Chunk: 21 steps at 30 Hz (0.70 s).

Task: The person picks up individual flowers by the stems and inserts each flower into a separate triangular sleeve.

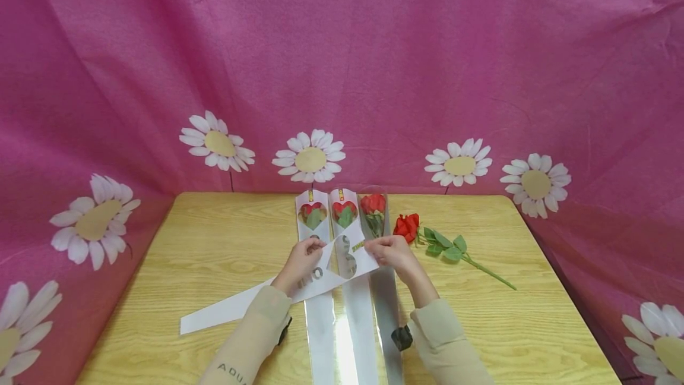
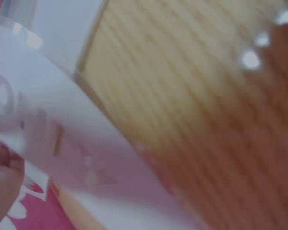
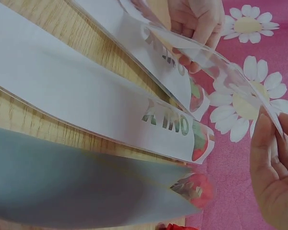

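Note:
A long white flower sleeve point(image 1: 221, 312) with a clear heart-shaped window lies aslant in the air between my hands. My left hand point(image 1: 300, 261) pinches its upper edge near the printed letters. At the window end, my right hand point(image 1: 396, 254) grips the sleeve's rim between thumb and fingers, as the right wrist view shows. Under it lie two white sleeves point(image 3: 91, 100), each with a red rose showing through its heart window. Beside them is a dark grey sleeve point(image 3: 86, 177) with a red rose point(image 1: 373, 202) in it. The left wrist view is blurred.
A loose red rose point(image 1: 407, 227) with green leaves and a stem lies to the right of the sleeves on the wooden table point(image 1: 214, 242). A pink cloth point(image 1: 342, 64) with printed daisies hangs behind the table and along both sides.

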Motion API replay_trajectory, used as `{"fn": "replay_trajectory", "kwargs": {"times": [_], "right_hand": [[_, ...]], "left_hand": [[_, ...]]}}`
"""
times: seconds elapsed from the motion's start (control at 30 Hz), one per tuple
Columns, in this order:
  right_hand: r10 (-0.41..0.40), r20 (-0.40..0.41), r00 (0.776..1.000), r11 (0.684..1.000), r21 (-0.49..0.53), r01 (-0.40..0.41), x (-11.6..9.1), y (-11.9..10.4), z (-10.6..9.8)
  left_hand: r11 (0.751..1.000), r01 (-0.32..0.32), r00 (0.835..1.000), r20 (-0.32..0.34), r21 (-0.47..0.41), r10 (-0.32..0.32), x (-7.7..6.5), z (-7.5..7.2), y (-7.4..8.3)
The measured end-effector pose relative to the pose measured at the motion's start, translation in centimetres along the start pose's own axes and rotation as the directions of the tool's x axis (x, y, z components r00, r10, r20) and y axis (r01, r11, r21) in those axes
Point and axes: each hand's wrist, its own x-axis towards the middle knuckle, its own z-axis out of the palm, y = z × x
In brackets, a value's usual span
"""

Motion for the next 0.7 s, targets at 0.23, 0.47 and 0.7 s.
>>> {"fn": "replay_trajectory", "kwargs": {"times": [0.23, 0.47, 0.7], "right_hand": [[-0.042, -0.034, 0.999, 0.999, 0.018, 0.043, -0.4, -0.5, 0.0], [-0.125, -0.08, 0.989, 0.987, -0.111, 0.116, -0.8, -1.0, 1.3], [-0.236, -0.11, 0.966, 0.952, -0.227, 0.206, -1.1, -0.9, 2.8]], "left_hand": [[0.974, -0.175, 0.975, -0.111, 0.142, 0.191, 0.7, 0.9, 2.2], [0.988, -0.142, 0.989, 0.041, 0.06, 0.14, -0.9, 2.6, 6.2], [0.996, -0.065, 0.998, -0.014, 0.058, 0.066, -1.6, 3.3, 6.8]]}}
